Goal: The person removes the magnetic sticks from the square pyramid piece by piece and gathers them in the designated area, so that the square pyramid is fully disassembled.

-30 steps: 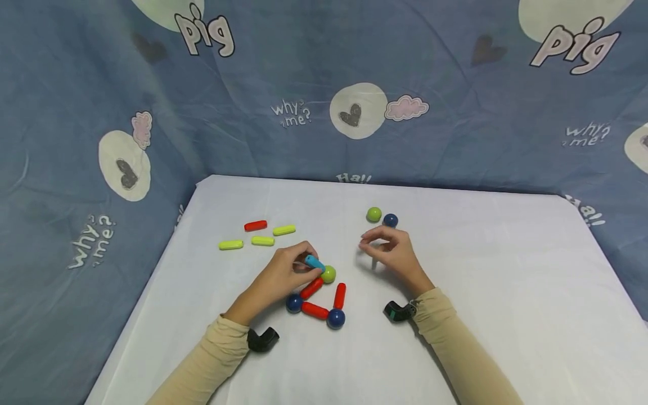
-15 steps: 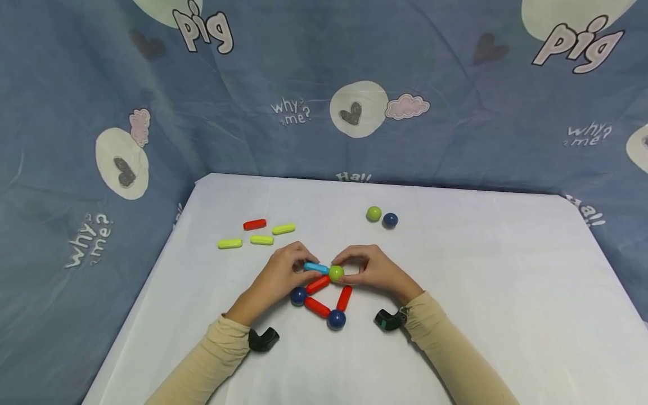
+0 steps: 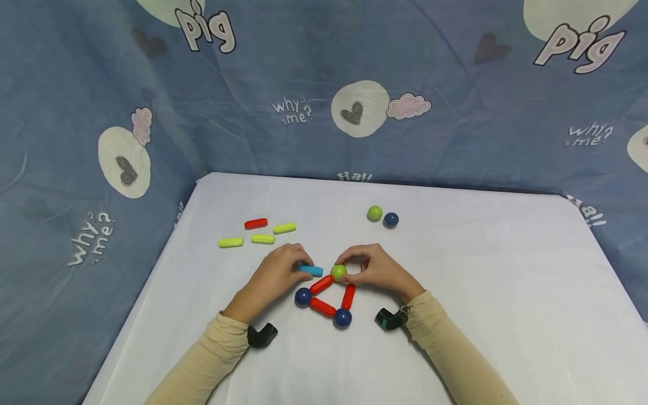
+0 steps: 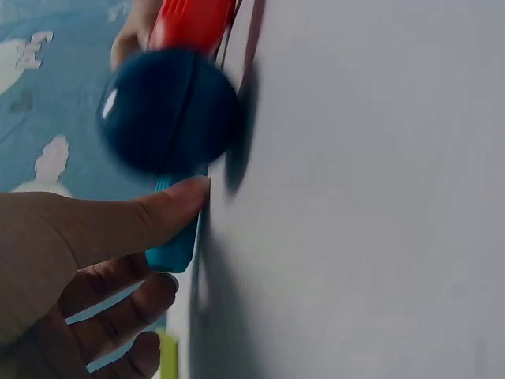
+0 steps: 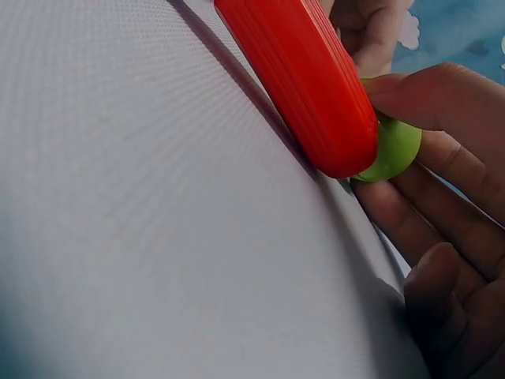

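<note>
My left hand (image 3: 275,277) pinches a light blue stick (image 3: 312,271), its right end a little apart from a green ball (image 3: 339,273). That ball is held between thumb and fingers of my right hand (image 3: 379,272). A red stick (image 3: 322,284) joins the green ball to a dark blue ball (image 3: 302,297); another red stick (image 3: 323,307) links this to a second dark blue ball (image 3: 342,318). From there a third red stick (image 3: 349,296) points up toward the right hand's thumb. In the left wrist view a blue ball (image 4: 170,110) partly covers the light blue stick (image 4: 175,246).
Farther left on the white table (image 3: 455,349) lie a red stick (image 3: 255,224) and yellow-green sticks (image 3: 230,243). Beyond the right hand sit a loose green ball (image 3: 374,213) and a dark blue ball (image 3: 391,220). A patterned blue cloth (image 3: 283,152) hangs behind.
My right hand has come left from open air and taken hold of the green ball. The light blue stick, earlier against that ball, is now apart from it. The joined pieces have shifted slightly right.
</note>
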Available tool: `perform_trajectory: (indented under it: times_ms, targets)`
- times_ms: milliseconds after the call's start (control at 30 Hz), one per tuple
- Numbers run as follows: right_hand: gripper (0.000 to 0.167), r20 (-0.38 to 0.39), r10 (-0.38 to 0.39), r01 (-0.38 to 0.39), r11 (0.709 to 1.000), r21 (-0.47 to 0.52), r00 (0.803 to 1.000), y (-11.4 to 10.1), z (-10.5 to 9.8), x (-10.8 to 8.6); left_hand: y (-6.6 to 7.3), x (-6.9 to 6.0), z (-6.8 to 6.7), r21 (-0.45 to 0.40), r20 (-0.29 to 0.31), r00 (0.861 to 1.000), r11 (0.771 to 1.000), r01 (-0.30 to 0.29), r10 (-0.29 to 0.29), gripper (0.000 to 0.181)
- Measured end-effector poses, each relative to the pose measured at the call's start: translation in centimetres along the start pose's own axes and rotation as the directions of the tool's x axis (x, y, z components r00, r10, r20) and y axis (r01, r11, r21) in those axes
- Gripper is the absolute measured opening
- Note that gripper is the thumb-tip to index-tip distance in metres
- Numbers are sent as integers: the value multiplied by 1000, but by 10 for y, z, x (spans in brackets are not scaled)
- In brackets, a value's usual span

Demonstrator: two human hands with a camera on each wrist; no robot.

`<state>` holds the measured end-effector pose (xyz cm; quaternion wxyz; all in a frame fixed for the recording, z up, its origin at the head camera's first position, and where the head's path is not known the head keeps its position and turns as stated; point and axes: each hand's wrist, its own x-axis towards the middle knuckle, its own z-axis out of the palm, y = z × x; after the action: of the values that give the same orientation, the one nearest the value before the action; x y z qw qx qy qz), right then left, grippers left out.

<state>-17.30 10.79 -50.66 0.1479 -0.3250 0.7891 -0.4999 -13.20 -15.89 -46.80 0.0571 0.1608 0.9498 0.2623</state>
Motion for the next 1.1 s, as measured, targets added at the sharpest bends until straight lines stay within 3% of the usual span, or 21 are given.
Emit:
perform_trajectory:
  times_ms: [133,267,567,667,933,1100]
  targets:
    - [27,-3,18,-18,1000,-1,1000,-1,-1,0,-10,-1,-10,35,-69,995,997,72,-70,17]
    - [27,0,19,-19,1000,5,1000,-1,-2,0,-17,-2,-16,63,-99,987,989,132,-126,19]
    - [28,1,22,-22,999,36,1000,1,-1,-1,-22,-4,-18,145,-182,970,972,187,-159,22]
    - [27,-8,31,-31,998,50,999,-11,-1,-2,-24,-4,-18,156,-204,963,965,210,-177,22]
    - [30,-12,48,-48,998,49,999,0,1,-1,-25,-3,-18,161,-231,958,964,211,-171,32]
    - [31,-11,37,-36,998,50,999,0,1,-1,-14,-4,-18,122,-234,963,979,163,-131,34]
